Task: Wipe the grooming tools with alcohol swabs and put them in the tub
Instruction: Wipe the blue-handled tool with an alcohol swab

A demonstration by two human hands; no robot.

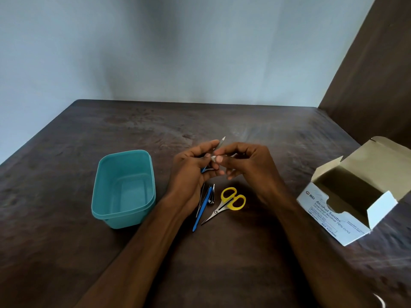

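My left hand (191,167) grips a slim metal tool with a blue handle end, a nail file (220,142), its pointed tip sticking up and away. My right hand (244,161) pinches a small white alcohol swab (214,158) against the file's shaft. The teal plastic tub (123,187) stands to the left of my hands with nothing in it. On the table below my hands lie yellow-handled scissors (231,200), a blue-handled tool (202,210), a thin metal tool and a nail clipper (211,197), close together.
An opened white box of alcohol swabs (347,203) sits at the right, its flaps up. The dark brown table (222,121) meets a pale wall at the back and a dark panel at the right.
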